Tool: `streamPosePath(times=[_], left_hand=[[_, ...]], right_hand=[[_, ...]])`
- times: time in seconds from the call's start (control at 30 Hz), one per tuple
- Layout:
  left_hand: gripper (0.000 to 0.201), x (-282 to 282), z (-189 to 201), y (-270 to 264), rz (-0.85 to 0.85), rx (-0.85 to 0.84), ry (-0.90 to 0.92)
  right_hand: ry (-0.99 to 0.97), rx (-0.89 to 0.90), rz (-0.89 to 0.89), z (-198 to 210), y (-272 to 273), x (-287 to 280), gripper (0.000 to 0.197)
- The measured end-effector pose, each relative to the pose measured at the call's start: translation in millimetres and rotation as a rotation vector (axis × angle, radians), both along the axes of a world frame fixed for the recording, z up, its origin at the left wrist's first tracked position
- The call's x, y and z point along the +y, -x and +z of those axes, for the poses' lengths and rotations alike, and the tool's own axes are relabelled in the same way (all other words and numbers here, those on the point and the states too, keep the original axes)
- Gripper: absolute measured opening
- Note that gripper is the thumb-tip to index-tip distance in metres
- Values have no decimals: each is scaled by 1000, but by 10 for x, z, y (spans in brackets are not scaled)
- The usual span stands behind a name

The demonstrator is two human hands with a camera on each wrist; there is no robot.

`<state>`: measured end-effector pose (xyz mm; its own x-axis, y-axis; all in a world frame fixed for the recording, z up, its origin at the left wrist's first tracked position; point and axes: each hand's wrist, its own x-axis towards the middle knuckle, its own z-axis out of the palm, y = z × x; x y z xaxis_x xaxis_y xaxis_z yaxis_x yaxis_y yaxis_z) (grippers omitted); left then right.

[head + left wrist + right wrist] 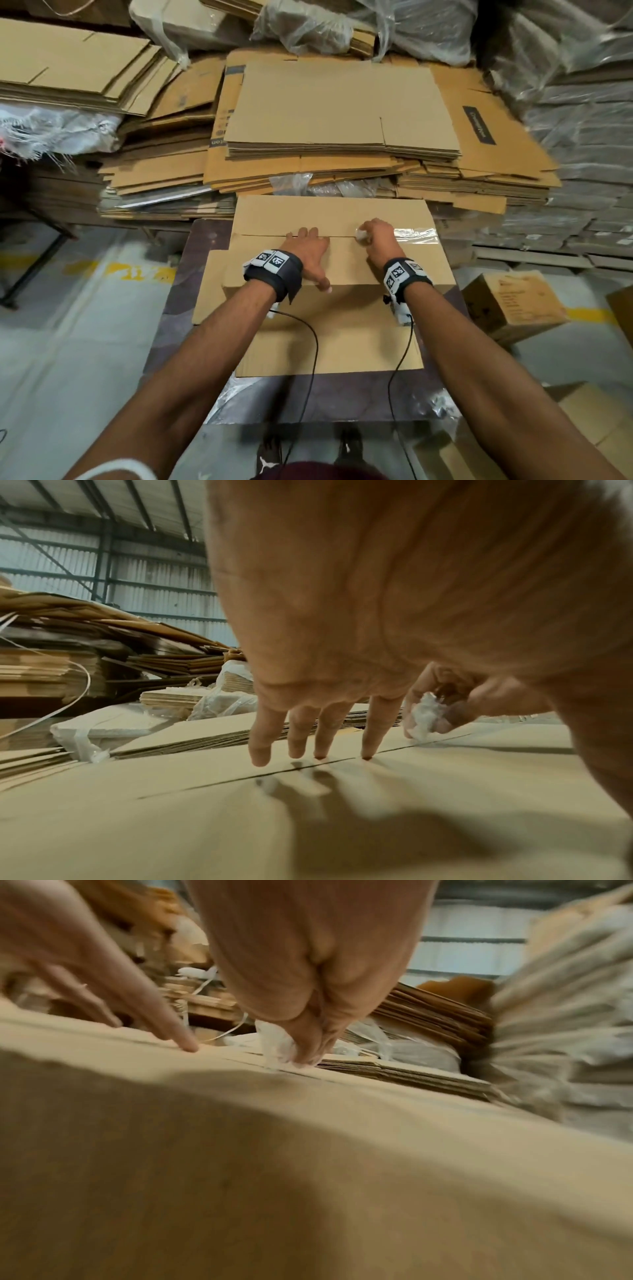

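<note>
A brown cardboard box (329,308) stands on a dark table, its two top flaps meeting at a seam (263,235). My left hand (308,245) lies flat with straight fingers (373,734) pressing the flaps at the seam. My right hand (375,236) pinches a crumpled wad of clear tape (362,235) at the seam, just right of the left hand. A strip of clear tape (416,235) lies along the seam to the right of that hand. The wad (423,718) shows white between the right fingers, and again as wad (274,1042) touching the cardboard.
Stacks of flattened cardboard (339,113) fill the space behind the table, with plastic-wrapped bundles (575,137) at the right. A small closed carton (513,305) sits on the floor to the right. Grey floor with yellow marks (120,270) lies to the left.
</note>
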<state>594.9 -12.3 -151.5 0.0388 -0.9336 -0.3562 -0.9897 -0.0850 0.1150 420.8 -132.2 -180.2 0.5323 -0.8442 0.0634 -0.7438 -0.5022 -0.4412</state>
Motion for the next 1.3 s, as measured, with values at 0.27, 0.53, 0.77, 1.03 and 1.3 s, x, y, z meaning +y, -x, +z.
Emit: streamPosePath(times=[0.27,0.53,0.77,1.03,1.3], left_hand=[[113,-186,12,354,94,-29,-39],[145,-207,24,567,198,-21,-36],[129,-144,57,442,176,-86,-53],[122,-104,159,94,202,-144,-114],[131,-383,220,334,182,59,-23]], right_hand=[[240,206,105,21,116,-125,28],[-459,-379,176,-86,385,-406,19],[-513,-505,-27,91,623,-643,48],[-196,-158,96,117,788,-714,41],[-153,7,125,89,611,-598,39]])
